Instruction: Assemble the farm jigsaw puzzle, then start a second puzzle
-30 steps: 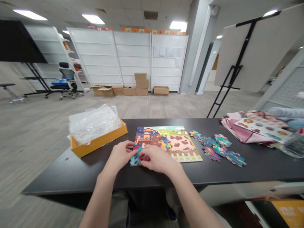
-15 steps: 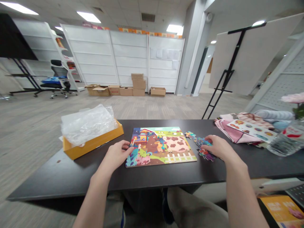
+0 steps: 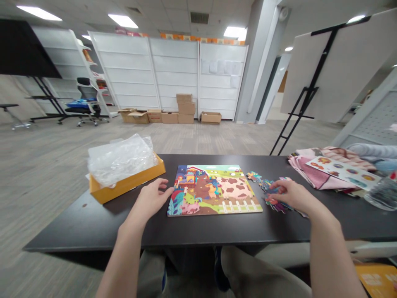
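A farm-scene jigsaw puzzle (image 3: 214, 194), with a spotted cow, a barn and a white fence, lies flat on the black table. My left hand (image 3: 154, 196) is beside its left edge, fingers apart, thumb close to the board; whether it touches cannot be seen. To the right of the board is a loose heap of colourful puzzle pieces (image 3: 276, 205). Over this heap hovers my right hand (image 3: 293, 195), its curved fingers and thumb apart, with pieces visible between them. The hand hides part of the heap.
A yellow box (image 3: 124, 189) heaped with clear plastic wrap (image 3: 122, 159) stands at the left. On the right lie pink cloths (image 3: 304, 169), a sticker sheet (image 3: 344, 171) and a clear plastic container (image 3: 383, 194). The table's front edge (image 3: 198, 243) runs above my legs.
The view has turned slightly left, so everything sits further right. My right hand's fingers have shifted over the loose pieces. The puzzle board stays in place on the table.
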### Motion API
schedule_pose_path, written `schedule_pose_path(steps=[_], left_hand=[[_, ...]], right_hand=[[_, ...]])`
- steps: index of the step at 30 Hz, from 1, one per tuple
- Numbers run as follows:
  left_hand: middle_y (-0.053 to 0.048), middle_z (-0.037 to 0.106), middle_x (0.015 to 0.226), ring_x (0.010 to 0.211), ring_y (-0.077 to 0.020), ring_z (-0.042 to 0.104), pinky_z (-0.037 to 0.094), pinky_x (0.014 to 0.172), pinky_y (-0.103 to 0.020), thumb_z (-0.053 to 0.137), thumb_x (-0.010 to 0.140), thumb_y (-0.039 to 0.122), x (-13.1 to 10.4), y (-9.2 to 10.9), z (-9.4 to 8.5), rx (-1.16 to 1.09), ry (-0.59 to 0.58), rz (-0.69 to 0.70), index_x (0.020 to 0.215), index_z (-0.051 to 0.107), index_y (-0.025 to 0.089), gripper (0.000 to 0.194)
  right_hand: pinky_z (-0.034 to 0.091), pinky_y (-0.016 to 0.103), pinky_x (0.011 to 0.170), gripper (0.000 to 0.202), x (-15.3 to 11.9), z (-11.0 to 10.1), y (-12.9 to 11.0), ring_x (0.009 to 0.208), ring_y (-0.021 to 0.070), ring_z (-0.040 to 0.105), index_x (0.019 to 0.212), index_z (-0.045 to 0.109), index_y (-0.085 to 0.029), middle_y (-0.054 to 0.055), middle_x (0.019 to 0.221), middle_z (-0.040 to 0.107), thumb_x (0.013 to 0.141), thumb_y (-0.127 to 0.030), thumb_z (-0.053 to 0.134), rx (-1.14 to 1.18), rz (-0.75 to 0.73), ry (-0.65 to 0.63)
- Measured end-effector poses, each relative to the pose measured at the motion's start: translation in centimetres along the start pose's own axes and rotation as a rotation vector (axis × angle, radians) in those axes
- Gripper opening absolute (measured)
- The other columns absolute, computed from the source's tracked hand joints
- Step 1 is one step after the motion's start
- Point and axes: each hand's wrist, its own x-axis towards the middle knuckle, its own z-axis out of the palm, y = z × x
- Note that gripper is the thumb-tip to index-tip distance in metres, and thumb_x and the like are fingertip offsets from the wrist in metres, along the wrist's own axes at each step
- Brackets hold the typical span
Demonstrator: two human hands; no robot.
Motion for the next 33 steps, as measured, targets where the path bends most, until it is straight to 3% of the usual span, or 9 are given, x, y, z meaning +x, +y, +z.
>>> schedule_pose_path(steps=[3,6,8,11,16,19,25,29,33], left_hand=[[-0.011,0.077,0.098,0.081,-0.0243,0.074,0.059,0.082,-0.036,0.065,0.076,0.044,-0.1,0.1,-0.6,-0.041,0.044,0.004,0.103,0.069,0.015,0.040],[-0.010,0.077,0.094,0.084,-0.0244,0.074,0.060,0.083,-0.038,0.066,0.077,0.045,-0.5,0.8,-0.7,-0.167,0.034,0.065,0.101,0.070,0.016,0.037],[-0.009,0.077,0.093,0.086,-0.0241,0.074,0.061,0.083,-0.038,0.068,0.078,0.046,-1.0,1.7,-0.3,-0.295,-0.034,0.121,0.102,0.070,0.015,0.040],[-0.010,0.077,0.098,0.092,-0.0245,0.074,0.061,0.087,-0.039,0.072,0.077,0.047,-1.7,3.3,0.7,-0.478,-0.173,0.195,0.105,0.070,0.014,0.043],[-0.010,0.076,0.108,0.099,-0.0242,0.074,0.059,0.095,-0.040,0.078,0.077,0.040,-2.2,5.0,2.2,-0.708,-0.361,0.219,0.104,0.070,0.014,0.038],[-0.008,0.076,0.104,0.096,-0.0225,0.074,0.060,0.093,-0.039,0.079,0.076,0.037,-2.0,5.2,2.7,-0.789,-0.357,0.214,0.104,0.069,0.015,0.037],[-0.005,0.075,0.089,0.081,-0.0190,0.074,0.061,0.080,-0.033,0.080,0.073,0.034,-1.2,4.6,2.9,-0.767,-0.233,0.159,0.112,0.068,0.016,0.045],[-0.007,0.077,0.090,0.084,-0.0206,0.074,0.060,0.080,-0.033,0.078,0.073,0.037,0.2,2.8,2.5,-0.732,-0.058,0.113,0.113,0.066,0.015,0.047],[-0.007,0.077,0.088,0.088,-0.0223,0.074,0.060,0.083,-0.035,0.075,0.072,0.036,1.8,0.4,2.0,-0.668,0.081,0.060,0.114,0.067,0.013,0.049]], right_hand=[[0.047,0.031,0.061,0.025,-0.6,-1.1,-1.8,0.067,0.0212,0.066,0.081,0.077,-0.021,0.006,0.073,0.074,0.077,-0.044,0.068,0.187,-0.101,-0.033],[0.050,0.030,0.064,0.037,-1.1,-1.1,-5.5,0.074,0.0221,0.068,0.085,0.072,-0.019,0.010,0.085,0.076,0.079,-0.056,0.069,0.509,-0.190,-0.032],[0.051,0.029,0.065,0.040,-1.2,-0.2,-8.7,0.076,0.0213,0.069,0.085,0.067,-0.019,0.009,0.084,0.075,0.078,-0.058,0.072,0.709,-0.248,-0.072],[0.049,0.026,0.059,0.039,-1.1,1.9,-13.1,0.070,0.0190,0.068,0.087,0.061,-0.020,0.005,0.075,0.072,0.075,-0.054,0.076,0.874,-0.279,-0.249],[0.045,0.024,0.053,0.036,-0.8,5.0,-17.5,0.064,0.0165,0.067,0.090,0.058,-0.020,0.003,0.071,0.072,0.076,-0.048,0.076,1.021,-0.287,-0.333],[0.046,0.024,0.055,0.032,-0.8,6.0,-18.9,0.065,0.0161,0.068,0.090,0.058,-0.020,0.002,0.071,0.072,0.078,-0.045,0.075,1.077,-0.300,-0.355],[0.050,0.024,0.056,0.027,-0.8,7.0,-20.1,0.067,0.0169,0.070,0.090,0.056,-0.021,0.001,0.072,0.072,0.080,-0.041,0.071,1.084,-0.264,-0.358],[0.052,0.026,0.060,0.025,-0.7,7.0,-19.4,0.071,0.0173,0.071,0.097,0.058,-0.021,0.004,0.083,0.075,0.082,-0.038,0.069,1.027,-0.304,-0.239],[0.049,0.025,0.054,0.032,-0.6,6.5,-18.4,0.069,0.0174,0.068,0.109,0.059,-0.022,0.003,0.082,0.074,0.083,-0.039,0.067,0.972,-0.263,-0.184]])
